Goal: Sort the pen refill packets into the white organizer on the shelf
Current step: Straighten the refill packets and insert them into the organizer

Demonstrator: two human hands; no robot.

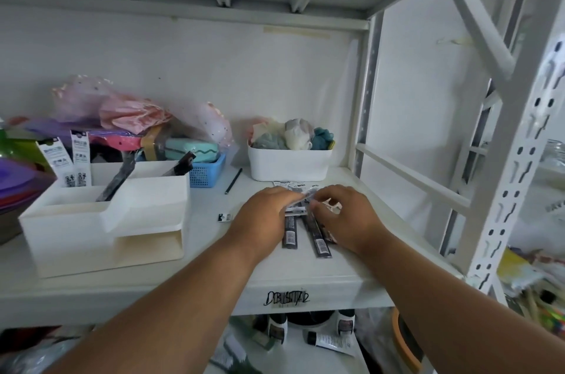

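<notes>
White shelf [214, 279] carrying, at left, the white organizer [101, 220]: two white packets [80, 164] stand upright in its rear left compartment, and dark packets [117, 179] lean in the compartments beside them. White bin [289, 164] of cloth items at the rear. Loose pile of black refill packets [308, 230] on the shelf, right of the organizer and in front of the bin. Left hand [263, 216] and right hand [345, 214] rest on the pile, fingers curled, pinching packets at its far end.
</notes>
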